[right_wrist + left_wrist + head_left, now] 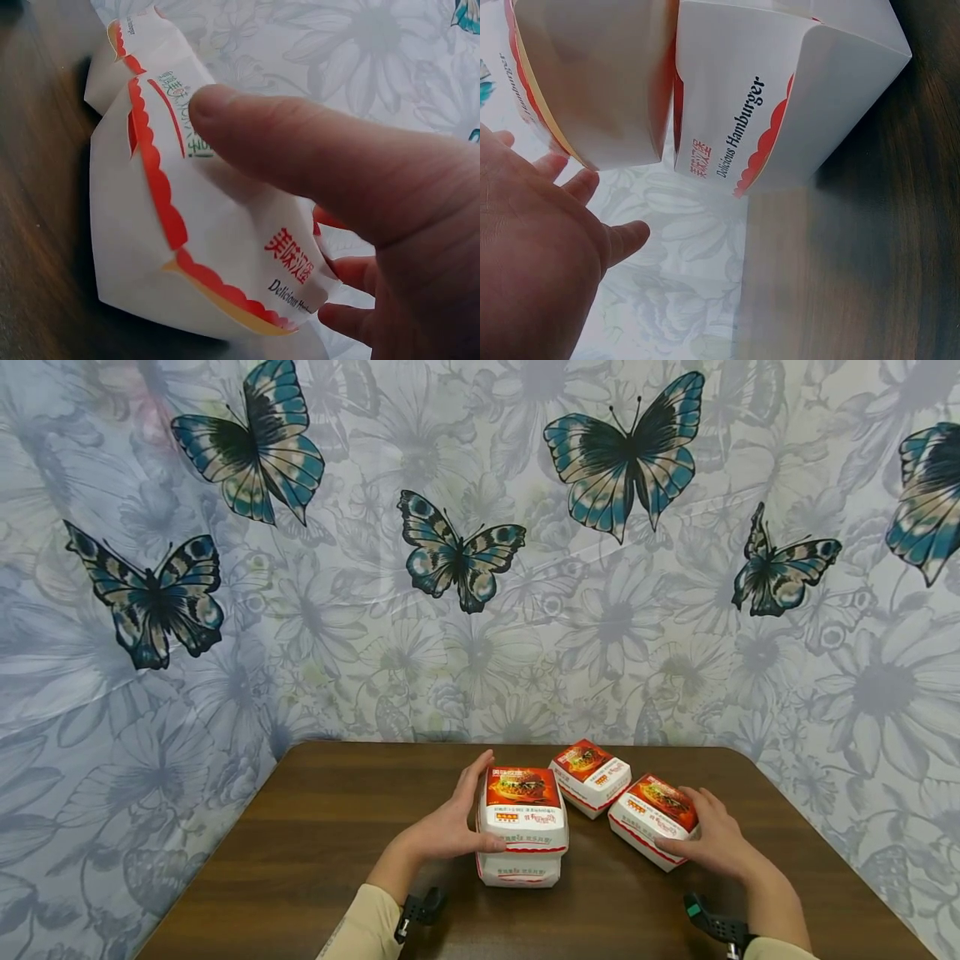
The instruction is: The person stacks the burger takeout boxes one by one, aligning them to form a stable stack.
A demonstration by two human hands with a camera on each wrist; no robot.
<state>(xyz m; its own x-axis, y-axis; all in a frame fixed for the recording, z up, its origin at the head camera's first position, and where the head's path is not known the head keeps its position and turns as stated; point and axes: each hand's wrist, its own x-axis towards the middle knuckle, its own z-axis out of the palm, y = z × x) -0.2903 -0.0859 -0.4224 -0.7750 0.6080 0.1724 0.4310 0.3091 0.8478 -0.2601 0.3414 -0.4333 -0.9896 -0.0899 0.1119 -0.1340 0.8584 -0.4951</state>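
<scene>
Two white hamburger boxes with red burger pictures on their lids stand stacked at the table's middle. My left hand (447, 823) spans the left side of the upper hamburger box (525, 817), thumb at its front and fingers round the back edge. Below it, the lower hamburger box (519, 870) sits slightly out of line; the left wrist view shows its printed side (731, 105). To the right, my right hand (723, 841) holds another hamburger box (647, 827), its thumb (247, 135) across the printed front and fingers at the far side, partly hidden. This box stands on the table, turned at an angle.
One more hamburger box (588, 781) stands behind, between the stack and the right-hand box, close to both. The dark wooden table (337, 793) has rounded back corners. A butterfly-print cloth (480, 677) hangs behind it.
</scene>
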